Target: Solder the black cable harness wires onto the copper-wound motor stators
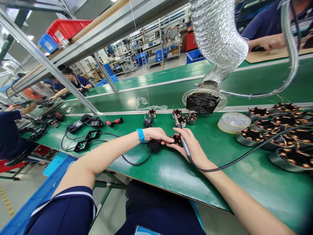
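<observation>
A soldering iron (pixel 185 143) rests in my right hand (pixel 194 148), its metal tip angled up and away towards the small stators at the back. The thumb and fingertips of that hand also meet a copper-wound motor stator (pixel 176 140). From the other side, my left hand (pixel 157 134) pinches the same stator, which is partly hidden by fingers. Below my left wrist sits a black round part (pixel 153 146) joined to a black cable (pixel 137 164). Just beyond the hands are a small black piece with wires (pixel 148 122) and several small stators (pixel 191 118).
Larger stators (pixel 249 136) crowd the right side beside a round translucent tub (pixel 234 122). A fume fan (pixel 202 103) hangs from a foil duct (pixel 217 32). Black cables and open boxes (pixel 81 146) lie at left. The iron's cord (pixel 234 164) crosses my right forearm. Co-workers sit nearby.
</observation>
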Demonstrator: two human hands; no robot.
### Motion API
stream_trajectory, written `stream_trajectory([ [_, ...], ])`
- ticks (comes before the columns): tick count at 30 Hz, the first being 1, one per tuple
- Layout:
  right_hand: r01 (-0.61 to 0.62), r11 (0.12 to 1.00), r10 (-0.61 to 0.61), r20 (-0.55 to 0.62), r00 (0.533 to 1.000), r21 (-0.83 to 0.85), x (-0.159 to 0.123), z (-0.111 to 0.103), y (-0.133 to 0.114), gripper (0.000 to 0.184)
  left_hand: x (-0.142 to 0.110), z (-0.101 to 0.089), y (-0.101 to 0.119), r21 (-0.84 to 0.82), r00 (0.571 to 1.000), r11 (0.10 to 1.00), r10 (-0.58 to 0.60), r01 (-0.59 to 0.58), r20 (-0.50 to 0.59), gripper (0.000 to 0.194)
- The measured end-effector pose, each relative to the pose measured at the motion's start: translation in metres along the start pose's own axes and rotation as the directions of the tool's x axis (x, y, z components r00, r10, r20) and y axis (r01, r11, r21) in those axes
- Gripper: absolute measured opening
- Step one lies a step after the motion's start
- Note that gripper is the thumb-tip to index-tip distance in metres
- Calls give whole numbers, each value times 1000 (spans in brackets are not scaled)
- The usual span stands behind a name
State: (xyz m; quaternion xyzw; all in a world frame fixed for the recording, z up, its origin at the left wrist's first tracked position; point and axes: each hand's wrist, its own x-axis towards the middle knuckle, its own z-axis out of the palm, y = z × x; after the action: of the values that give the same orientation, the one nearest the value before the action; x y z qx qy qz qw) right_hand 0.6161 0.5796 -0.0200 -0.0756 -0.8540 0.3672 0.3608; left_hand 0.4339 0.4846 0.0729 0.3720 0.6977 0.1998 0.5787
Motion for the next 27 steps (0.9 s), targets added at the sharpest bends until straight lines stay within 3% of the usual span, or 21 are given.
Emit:
stream_trajectory([
  [3, -2, 1000, 2, -1, 1000, -6, 0, 0, 1, 57, 3, 5, 1, -15, 996, 998, -58, 57, -69, 57],
  [10, -3, 1000, 4, 18, 1000, -21, -1, 0, 3, 56, 6, -1, -2, -157, 994, 983, -102, 94, -42, 31],
  [19, -2, 1000, 2, 20, 1000, -23, -1, -1, -1, 54, 5, -14, -13, -77, 1000, 997, -21, 22, 9, 45],
  [27, 3, 999, -3, 4, 1000, -44, -2, 0, 0, 53, 2, -12, -16, -30, 991, 990, 135, -135, 8, 39],
])
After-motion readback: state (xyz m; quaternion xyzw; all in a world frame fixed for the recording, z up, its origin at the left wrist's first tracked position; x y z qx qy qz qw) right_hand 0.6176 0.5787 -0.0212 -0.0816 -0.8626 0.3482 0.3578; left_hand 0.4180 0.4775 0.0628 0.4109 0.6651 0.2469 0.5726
